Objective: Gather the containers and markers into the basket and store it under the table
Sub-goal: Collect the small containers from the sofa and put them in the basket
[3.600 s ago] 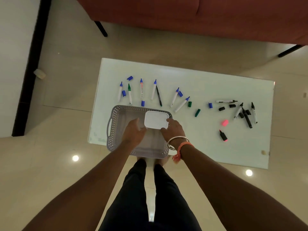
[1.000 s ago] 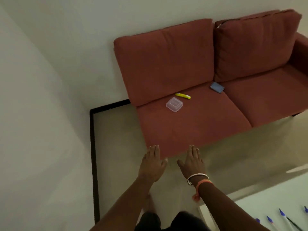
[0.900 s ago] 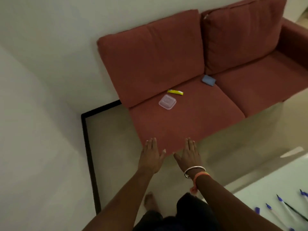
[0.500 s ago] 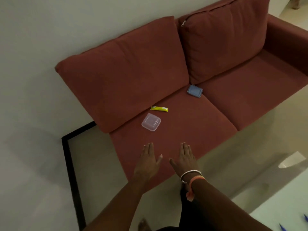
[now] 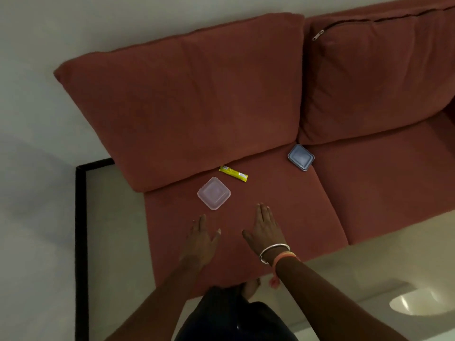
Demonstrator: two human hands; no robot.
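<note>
Translucent plastic, faintly pink, makes up the nearer of two containers: a clear square container point(image 5: 213, 193) with rounded corners, lying flat on the left seat cushion point(image 5: 270, 242) of a rust-red sofa point(image 5: 369, 180). Its top shows a raised square panel. Whether that is a lid or the base cannot be told, nor whether anything lies inside. The second, a blue square container point(image 5: 300, 157), sits well apart from the first, farther back at the seam between the two seat cushions and just below the two back cushions. Its closed blue top hides any contents.

Between the two containers lies one yellow packet point(image 5: 233, 174), close to the foot of the left back cushion point(image 5: 192, 102) and near the clear one without touching it.

Both of the person's hands reach out above the seat with fingers straight and spread, palms down, gripping nothing. The left hand point(image 5: 200, 239) hovers just short of the clear container; the right hand point(image 5: 264, 230) is beside it, fingertips near that container's right corner. The right wrist carries two bands: one silver bangle point(image 5: 273, 251) and one orange cord point(image 5: 284, 257).
</note>
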